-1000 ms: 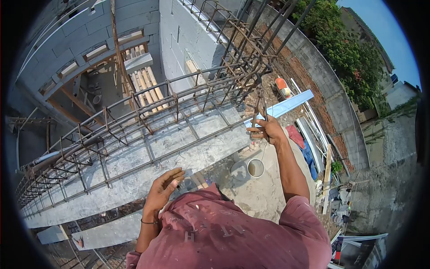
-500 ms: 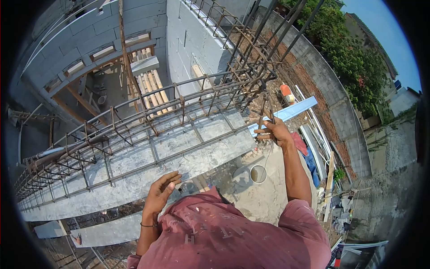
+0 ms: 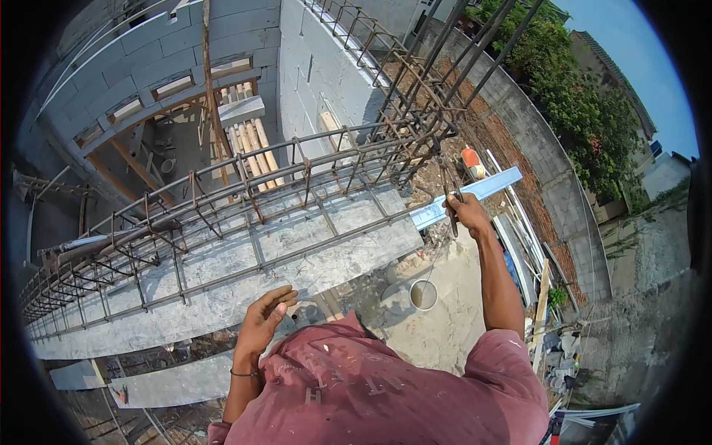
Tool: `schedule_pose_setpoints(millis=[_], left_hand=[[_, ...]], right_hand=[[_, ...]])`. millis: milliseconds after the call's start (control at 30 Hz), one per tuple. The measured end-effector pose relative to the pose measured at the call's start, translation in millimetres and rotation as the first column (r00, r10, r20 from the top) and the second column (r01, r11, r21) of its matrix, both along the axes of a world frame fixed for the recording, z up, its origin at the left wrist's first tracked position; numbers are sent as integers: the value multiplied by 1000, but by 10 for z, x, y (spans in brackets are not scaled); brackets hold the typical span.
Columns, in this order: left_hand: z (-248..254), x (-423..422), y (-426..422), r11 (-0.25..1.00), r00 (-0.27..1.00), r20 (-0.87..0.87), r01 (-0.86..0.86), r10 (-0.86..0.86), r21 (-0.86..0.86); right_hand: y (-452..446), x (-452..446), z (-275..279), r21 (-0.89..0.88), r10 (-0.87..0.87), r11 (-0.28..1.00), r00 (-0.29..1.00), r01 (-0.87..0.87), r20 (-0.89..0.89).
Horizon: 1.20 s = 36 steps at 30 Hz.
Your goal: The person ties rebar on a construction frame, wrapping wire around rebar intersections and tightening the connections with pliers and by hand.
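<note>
My right hand [image 3: 469, 212] is wrapped round the handles of long, dark metal pincers [image 3: 448, 182]. The jaws point up at the corner where the rebar cage [image 3: 308, 174] meets upright bars; whether they grip anything there is too small to tell. My left hand [image 3: 265, 315] hovers by the near edge of the grey formwork board [image 3: 348, 256]. Its fingers are loosely bent, apart from the thumb, with nothing held. Along the board runs the cage of long bars and square stirrups.
Below stands a pale bucket [image 3: 423, 295] on sandy ground. Upright rebars [image 3: 482, 52] rise at the corner beside a white block wall [image 3: 334, 74]. A light-blue metal channel [image 3: 482, 185] lies beyond my right hand. A grey boundary wall [image 3: 552, 167] curves along the right.
The handles of the pincers were spread apart and are now squeezed together in my right hand, which has shifted slightly right. My left hand has barely moved.
</note>
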<state>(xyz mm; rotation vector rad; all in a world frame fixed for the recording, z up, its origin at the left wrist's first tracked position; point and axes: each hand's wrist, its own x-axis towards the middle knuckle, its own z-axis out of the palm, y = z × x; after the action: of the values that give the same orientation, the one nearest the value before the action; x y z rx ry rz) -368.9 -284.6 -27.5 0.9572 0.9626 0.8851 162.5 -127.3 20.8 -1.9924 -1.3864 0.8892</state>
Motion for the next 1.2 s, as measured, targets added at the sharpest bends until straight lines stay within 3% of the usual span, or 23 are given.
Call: schedule_pose_setpoints(millis=[100, 167, 200, 233, 300, 433, 467, 500, 567, 600, 633, 667, 800, 833, 867, 900, 933, 967, 1000, 1033, 1100, 1133, 1200], left_hand=[[18, -23, -18, 1000, 1000, -10, -2, 2, -16], [6, -45, -43, 1000, 1000, 2, -6, 6, -3], [29, -72, -66, 1000, 1000, 0, -7, 7, -2], [58, -98, -83, 1000, 1000, -8, -22, 22, -6], [44, -153, -120, 998, 998, -8, -61, 61, 2], [-42, -326, -200, 987, 986, -51, -162, 161, -17], [-82, -361, -212, 980, 980, -26, -196, 196, -33], [-108, -380, -230, 973, 974, -1, -227, 227, -50], [-83, -373, -200, 970, 972, -13, -234, 234, -62], [-71, -373, -172, 976, 977, -11, -214, 214, -44], [-65, -377, -144, 981, 981, -10, -194, 194, -25], [-94, -376, -106, 985, 985, 5, -174, 174, -17], [-19, -350, 82, 993, 993, 10, -120, 120, -17], [4, -353, 112, 995, 995, 5, -103, 103, -11], [22, -369, 117, 996, 996, 0, -86, 86, -2], [32, -388, 123, 996, 996, 4, -89, 89, 0], [40, -404, 140, 996, 996, 11, -84, 84, 2], [31, -394, 164, 997, 996, 23, -81, 81, 5], [-3, -387, 199, 996, 995, 37, -90, 90, 13], [-40, -397, 208, 995, 994, 46, -98, 98, 6], [-91, -394, 222, 996, 995, 43, -85, 86, -10], [-88, -367, 254, 997, 995, 73, -71, 72, -18], [-94, -300, 324, 998, 992, 109, -58, 60, -22]], right_hand=[[-76, -355, 241, -149, -100, 986, 985, 78, -143], [-144, -565, 268, -169, -146, 983, 841, 66, -521], [-79, -384, -32, -140, -89, 986, 421, -92, -903], [-17, -423, -352, 55, 6, 972, -210, -228, -978], [130, -663, -700, 237, 130, 952, -444, -193, -887], [105, -765, -629, 221, 179, 968, -296, -115, -938], [16, -761, -485, 187, 175, 982, 215, 37, -961], [-60, -775, -379, 224, 46, 957, 664, 185, -746], [-127, -780, -276, 355, -112, 904, 934, 237, -339], [-146, -707, -276, 491, -155, 868, 981, 79, 117], [-166, -644, -268, 534, -220, 835, 812, -128, 540], [-182, -592, -260, 529, -221, 839, 810, -126, 543], [-213, -532, -11, 172, -121, 979, 992, 114, 32], [-235, -502, 21, 54, -131, 989, 986, 137, -107], [-239, -436, 3, -31, -170, 984, 857, 177, -486], [-196, -396, -159, -29, -166, 984, 860, 174, -483], [-160, -336, -408, -52, -64, 998, 392, 41, -918], [-138, -269, -586, 12, -9, 996, -246, -85, -969], [-100, -369, -696, 93, 65, 993, -321, -74, -945], [-103, -370, -724, 84, 67, 995, -295, -46, -953], [-158, -184, -686, 11, 11, 999, 13, -47, -1000], [-182, -137, -643, 11, 12, 999, 8, -33, -1000], [-163, -34, -478, -121, -127, 992, 380, 39, -916]])
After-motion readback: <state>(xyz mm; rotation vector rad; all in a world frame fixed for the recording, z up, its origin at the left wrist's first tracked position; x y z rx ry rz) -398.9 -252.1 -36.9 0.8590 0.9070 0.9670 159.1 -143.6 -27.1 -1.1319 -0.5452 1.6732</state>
